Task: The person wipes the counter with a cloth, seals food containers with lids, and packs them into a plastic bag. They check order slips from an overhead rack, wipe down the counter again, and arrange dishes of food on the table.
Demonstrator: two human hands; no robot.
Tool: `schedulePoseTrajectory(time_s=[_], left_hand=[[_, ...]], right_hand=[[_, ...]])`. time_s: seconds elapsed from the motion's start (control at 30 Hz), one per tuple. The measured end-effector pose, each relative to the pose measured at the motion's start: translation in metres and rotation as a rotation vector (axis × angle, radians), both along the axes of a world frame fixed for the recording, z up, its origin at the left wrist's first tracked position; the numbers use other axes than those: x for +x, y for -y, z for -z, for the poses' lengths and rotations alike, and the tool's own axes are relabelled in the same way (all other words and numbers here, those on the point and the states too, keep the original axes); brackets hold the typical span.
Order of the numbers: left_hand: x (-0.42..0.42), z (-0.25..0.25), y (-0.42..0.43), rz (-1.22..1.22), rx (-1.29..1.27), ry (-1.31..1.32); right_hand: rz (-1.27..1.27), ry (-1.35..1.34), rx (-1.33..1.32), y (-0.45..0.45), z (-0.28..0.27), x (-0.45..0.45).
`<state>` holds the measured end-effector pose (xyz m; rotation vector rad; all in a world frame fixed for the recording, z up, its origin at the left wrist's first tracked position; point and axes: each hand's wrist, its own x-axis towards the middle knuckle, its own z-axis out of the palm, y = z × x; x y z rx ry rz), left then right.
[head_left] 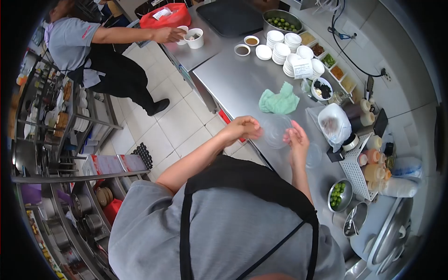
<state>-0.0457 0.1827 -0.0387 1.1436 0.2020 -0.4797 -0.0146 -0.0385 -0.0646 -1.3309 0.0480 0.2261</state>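
Observation:
My right hand [297, 140] pinches the right edge of a clear round plastic lid [276, 132] above the steel counter [228, 86]. My left hand [243, 129] is at the lid's left side, fingers curled together and fingertips blurred; whether it touches the lid is hard to see. Just beyond the lid lies a crumpled green cloth [280, 99]. A second clear round plastic piece [313, 155] rests on the counter beside my right wrist.
Stacked white cups [281, 52], sauce bowls [242, 50] and a pot of limes [282, 22] stand at the back. Bottles in a white basket [355, 163] and a bowl of limes [337, 195] line the right. At left, a co-worker's hand [169, 35] reaches to white tubs [194, 39].

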Motion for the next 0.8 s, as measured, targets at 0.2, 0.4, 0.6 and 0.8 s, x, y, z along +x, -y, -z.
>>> schedulePoseTrajectory(time_s=[0.2,0.4,0.6,0.8], left_hand=[[0.098,0.033,-0.123,-0.270,1.134,0.527],[0.237,0.079,-0.325,-0.766,1.222,0.275],[0.314,0.084,-0.391,-0.668,1.297,-0.046],[0.303,0.047,-0.359,-0.384,1.351,0.064]], right_hand=[[0.308,0.049,-0.119,0.030,0.017,0.017],[0.664,0.033,-0.230,0.010,0.004,0.015],[0.837,0.191,-0.294,-0.036,-0.003,0.022],[0.984,0.120,-0.248,-0.036,-0.001,0.002]])
